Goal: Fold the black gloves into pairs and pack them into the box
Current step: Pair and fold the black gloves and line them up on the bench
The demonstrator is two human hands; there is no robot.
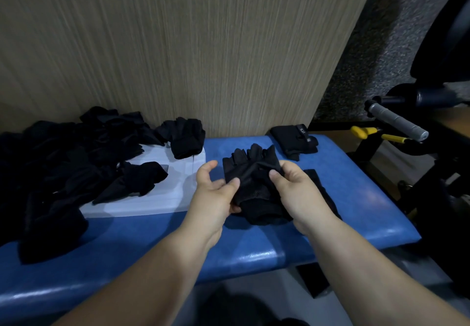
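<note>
Here, I saw the left grip (216, 194) pinching the black gloves (254, 173) with its thumb, and the right grip (297, 193) closed on their other side; the gloves were at the middle of the blue table (361, 198).

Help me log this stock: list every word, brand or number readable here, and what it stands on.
"5.11", sideways and blurred, so uncertain: pale print on the folded glove at the far right end of the bench.
Small grey tag on that same glove: too small to read.
White sheet: faint lines only, unreadable.
Held glove and glove pile: no text visible.
</note>
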